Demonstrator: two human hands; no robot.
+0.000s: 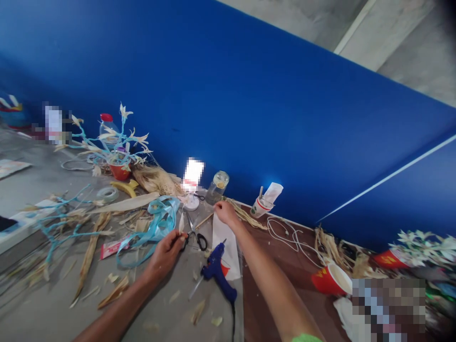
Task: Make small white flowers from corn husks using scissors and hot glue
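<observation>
My left hand [170, 248] is closed in a pinch beside black-handled scissors [201, 241]. A small pale husk petal [181, 222] rises from its fingertips. Farther right, my right hand [225, 212] is also closed, its fingers pointing left. From those fingers a thin tan stick [204, 220] slants down toward the scissors. Below, between my forearms, lies a blue glue gun [218, 270], partly on a white paper sheet [228, 247]. Light blue ribbon [164, 218] is heaped just left of my left hand.
Dry husk strips [91, 254] and blue-wrapped branches [59, 232] spread over the left side. Behind them stands a red pot [120, 172] of husk flowers. A glass jar [218, 185], a lit phone [193, 175], a white cable [294, 237] and a red paper cup [331, 279] line the blue partition.
</observation>
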